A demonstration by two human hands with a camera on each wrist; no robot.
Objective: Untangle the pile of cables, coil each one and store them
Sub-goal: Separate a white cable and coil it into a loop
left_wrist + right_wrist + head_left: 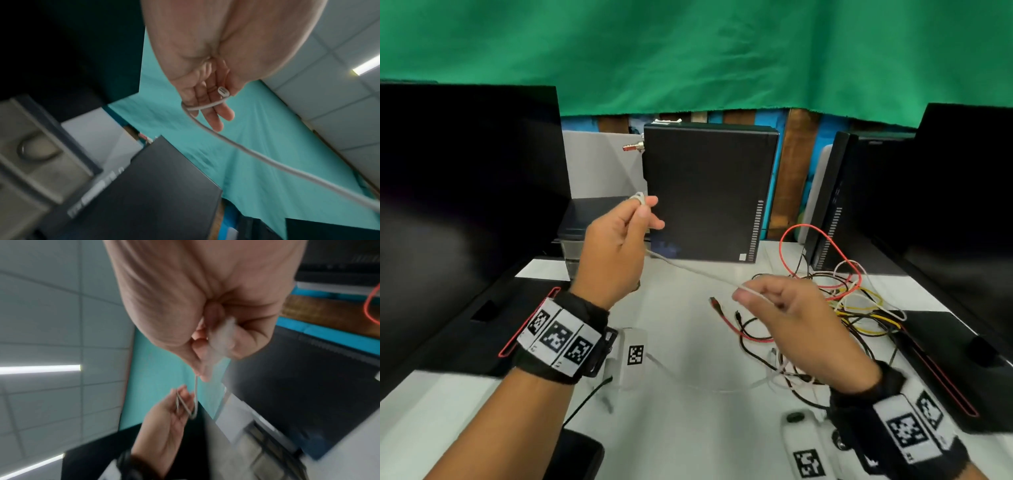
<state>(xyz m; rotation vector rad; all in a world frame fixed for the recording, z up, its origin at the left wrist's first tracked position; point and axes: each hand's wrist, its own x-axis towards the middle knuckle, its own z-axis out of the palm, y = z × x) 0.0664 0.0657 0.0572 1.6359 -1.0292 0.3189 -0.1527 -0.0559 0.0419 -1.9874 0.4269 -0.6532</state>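
A thin white cable (690,269) stretches taut between my two raised hands above the white table (681,428). My left hand (619,240) pinches its plug end, and one loop of the white cable (207,106) wraps over the fingers beside the white plug (223,91). My right hand (784,315) pinches the same cable (196,395) farther along, low and to the right. A tangled pile of red, yellow, black and white cables (835,301) lies on the table under and behind the right hand. A red plug (715,305) sticks out of it on the left.
A black computer case (709,195) stands upright at the back centre, with another (828,205) to its right. Black monitors (458,205) flank both sides. A lidded clear bin (578,233) sits behind my left hand. Green cloth hangs behind. A black device (582,455) lies at the table's near edge.
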